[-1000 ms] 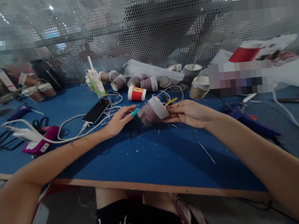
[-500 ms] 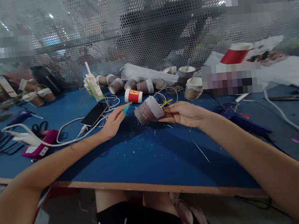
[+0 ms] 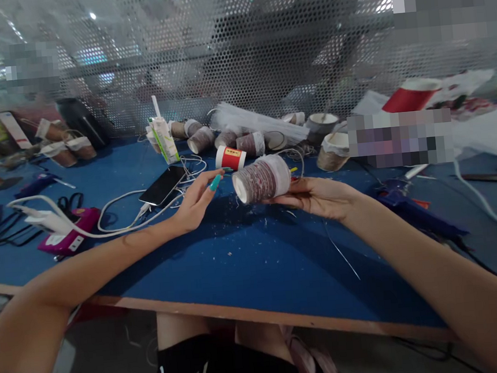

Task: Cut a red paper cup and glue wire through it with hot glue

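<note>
A paper cup [image 3: 257, 181] wrapped in brownish-red cord, with a whitish cloth band round its rim, lies tilted on its side above the blue table [image 3: 257, 290]. My right hand [image 3: 319, 197] holds it by the rim end, fingers under and behind it. The cup's pale base faces left. My left hand [image 3: 197, 199] is just left of the cup, apart from it, fingers stretched out with long turquoise nails and nothing in them. A red and white paper cup [image 3: 230, 158] lies right behind the gap between my hands.
Several wrapped cups [image 3: 201, 139] lie along the back by a perforated metal screen [image 3: 263, 51]. At left are a phone [image 3: 161, 186], a drink carton [image 3: 165, 138] and a purple power strip [image 3: 67, 231] with white cables. A blue glue gun [image 3: 420, 209] lies at right.
The wrapped cup has turned in my right hand, so its pale base now shows on the left. My left hand stays open beside it. The view has shifted slightly.
</note>
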{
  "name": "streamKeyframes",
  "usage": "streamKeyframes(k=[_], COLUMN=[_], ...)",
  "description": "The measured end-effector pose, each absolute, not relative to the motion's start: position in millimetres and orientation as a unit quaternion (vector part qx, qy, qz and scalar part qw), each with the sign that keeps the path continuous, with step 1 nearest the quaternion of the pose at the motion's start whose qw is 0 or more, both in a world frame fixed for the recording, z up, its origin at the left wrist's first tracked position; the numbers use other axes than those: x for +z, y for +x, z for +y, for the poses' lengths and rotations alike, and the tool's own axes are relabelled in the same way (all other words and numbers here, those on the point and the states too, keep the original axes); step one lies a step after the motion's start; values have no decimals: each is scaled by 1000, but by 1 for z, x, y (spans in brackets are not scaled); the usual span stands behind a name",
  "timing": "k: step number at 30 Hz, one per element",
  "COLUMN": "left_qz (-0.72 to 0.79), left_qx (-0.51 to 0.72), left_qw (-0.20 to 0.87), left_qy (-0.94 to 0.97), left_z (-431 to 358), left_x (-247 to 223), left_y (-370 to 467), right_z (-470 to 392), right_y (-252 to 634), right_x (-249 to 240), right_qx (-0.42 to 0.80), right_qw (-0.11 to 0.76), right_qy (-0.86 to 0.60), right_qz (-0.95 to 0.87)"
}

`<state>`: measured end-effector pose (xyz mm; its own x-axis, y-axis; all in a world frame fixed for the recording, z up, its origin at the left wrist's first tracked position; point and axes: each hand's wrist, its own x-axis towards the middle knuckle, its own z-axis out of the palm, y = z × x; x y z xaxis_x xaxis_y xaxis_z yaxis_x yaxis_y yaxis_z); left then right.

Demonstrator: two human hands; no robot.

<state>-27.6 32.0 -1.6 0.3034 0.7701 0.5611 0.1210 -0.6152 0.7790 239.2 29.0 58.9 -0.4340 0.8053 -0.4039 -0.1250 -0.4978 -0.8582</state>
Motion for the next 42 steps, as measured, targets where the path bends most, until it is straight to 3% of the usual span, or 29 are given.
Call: streamKeyframes(k=[14,19,26,36,42], left_qz=[278,289,302,242,273], left_qx=[494,540,525,445,413], left_qw=[258,214,234,326,275], left_qy=[782,761,761,799,824], left_z=[26,26,29,35,32], left_x=[-1,-2,-2,-5,3], left_y=[-28,-29,-29,-24,-29], right_z=[24,24,27,4,-1], right_y=[229,233,235,210,200], right_x=[56,65,74,64,53], right_qx=[709,680,663,737,775], right_qw=[351,409,429,339,285], right_qy=[-455,-459,-475,-467,-442], right_qz=[-409,-399,-388,-351,-349])
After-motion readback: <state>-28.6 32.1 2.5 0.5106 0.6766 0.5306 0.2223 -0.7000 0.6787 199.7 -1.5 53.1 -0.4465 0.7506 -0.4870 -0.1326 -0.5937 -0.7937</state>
